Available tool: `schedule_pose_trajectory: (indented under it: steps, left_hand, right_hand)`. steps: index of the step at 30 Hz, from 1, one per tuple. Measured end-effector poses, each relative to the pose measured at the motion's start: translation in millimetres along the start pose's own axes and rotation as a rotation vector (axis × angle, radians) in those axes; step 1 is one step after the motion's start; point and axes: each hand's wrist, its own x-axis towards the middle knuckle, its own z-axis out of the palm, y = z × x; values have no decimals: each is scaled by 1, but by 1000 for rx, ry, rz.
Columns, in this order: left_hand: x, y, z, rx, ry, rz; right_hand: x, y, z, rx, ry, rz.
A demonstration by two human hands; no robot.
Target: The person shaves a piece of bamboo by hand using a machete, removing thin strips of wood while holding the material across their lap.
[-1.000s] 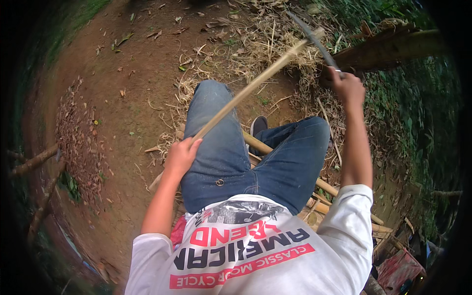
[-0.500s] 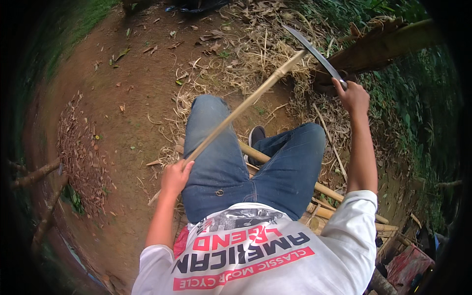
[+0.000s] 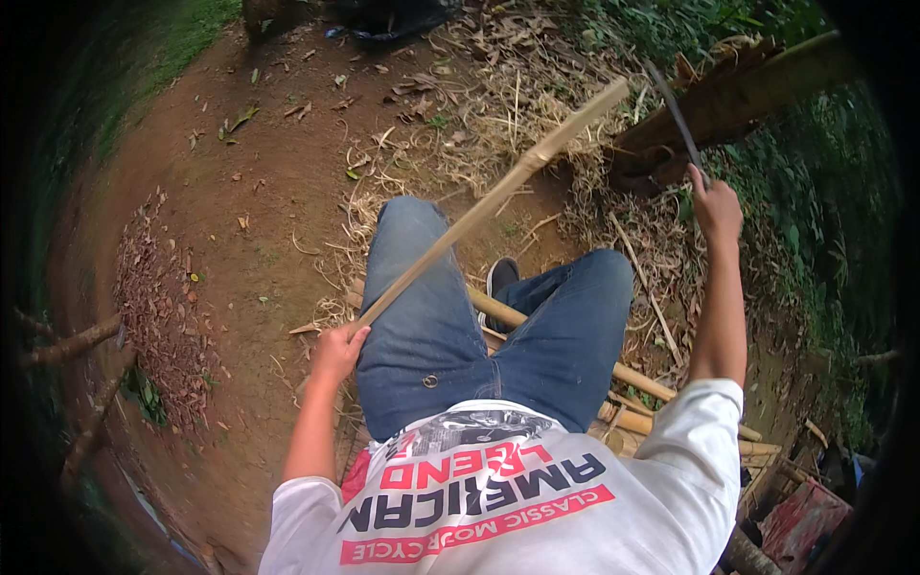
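My left hand (image 3: 337, 353) is closed round the lower end of a long bamboo strip (image 3: 450, 233), beside my left thigh. The strip slants up and away to the right across my left leg, with a raised joint near its far end. Out to the right, my right hand (image 3: 717, 206) grips the handle of a machete (image 3: 677, 113) with a dark, slightly curved blade. The blade points up and away, apart from the strip's far tip. My fingers hide most of the handle.
Curly pale shavings (image 3: 561, 105) lie heaped on the soil beyond my knees. A thick trunk (image 3: 738, 101) leans in at the far right. Bamboo poles (image 3: 644, 381) run beneath my legs. Branches (image 3: 81, 340) stand at the left, and a reddish container (image 3: 803, 525) sits at the lower right.
The machete has moved right, off the strip's tip, and turned more upright. The bamboo strip's far end has risen and shifted right, its flat face turned more toward view.
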Motion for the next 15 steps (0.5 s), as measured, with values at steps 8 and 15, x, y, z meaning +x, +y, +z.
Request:
schedule_pose_trajectory:
  steps: [8, 15]
  left_hand:
    - [8, -11, 8, -167, -123, -102]
    - [10, 1, -10, 9, -126, -196]
  right_hand:
    - [-114, -18, 19, 442, -194, 47]
    - [-236, -71, 94, 1075, -341, 225]
